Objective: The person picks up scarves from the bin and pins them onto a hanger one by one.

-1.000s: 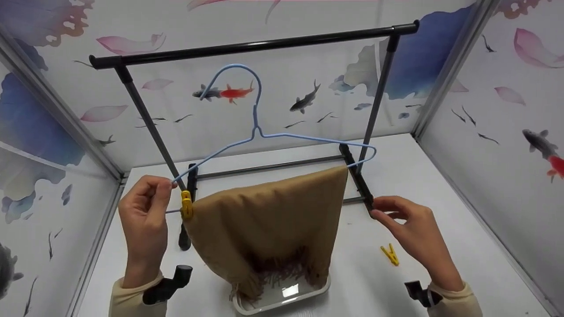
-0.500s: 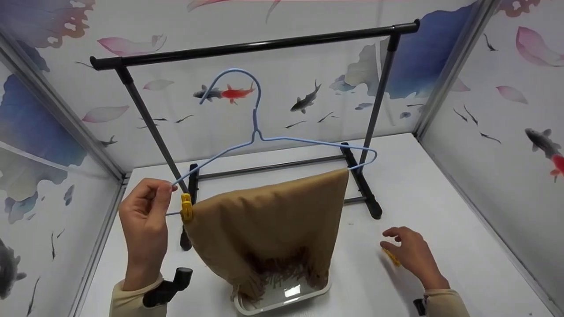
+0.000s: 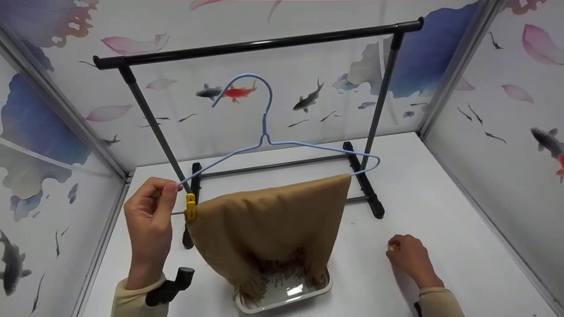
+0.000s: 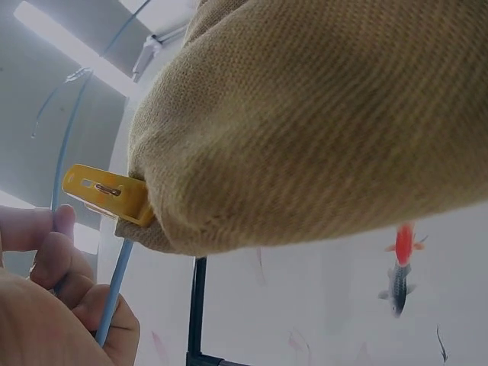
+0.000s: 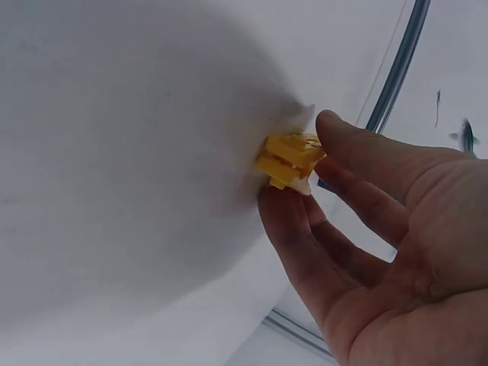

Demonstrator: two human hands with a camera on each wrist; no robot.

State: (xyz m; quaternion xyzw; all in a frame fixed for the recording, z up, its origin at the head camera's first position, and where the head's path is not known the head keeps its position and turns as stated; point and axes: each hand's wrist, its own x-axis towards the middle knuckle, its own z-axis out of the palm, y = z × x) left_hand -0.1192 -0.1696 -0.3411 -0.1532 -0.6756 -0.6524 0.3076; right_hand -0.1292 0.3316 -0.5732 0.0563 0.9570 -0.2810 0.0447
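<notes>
My left hand (image 3: 152,215) grips the left end of a blue wire hanger (image 3: 304,143), its hook pointing up. Over the hanger's lower bar drapes a brown fringed scarf (image 3: 269,215). One yellow clothespin (image 3: 190,208) clamps the scarf's left top corner to the bar, close beside the left fingers; the left wrist view shows this clothespin (image 4: 110,194) from below. On the right side of the table, my right hand (image 3: 412,257) pinches a second yellow clothespin (image 5: 290,160) between thumb and fingers, right at the white surface.
A black garment rack (image 3: 260,44) stands behind the hanger, its feet on the white table (image 3: 454,211). Beneath the scarf's fringe sits a white-rimmed tray (image 3: 288,304). Printed walls (image 3: 335,97) with fish and petals enclose the table on the back and sides.
My right hand has come down from near the rack's right foot to the table and taken hold of the loose clothespin. The hanger and scarf have shifted slightly down and right.
</notes>
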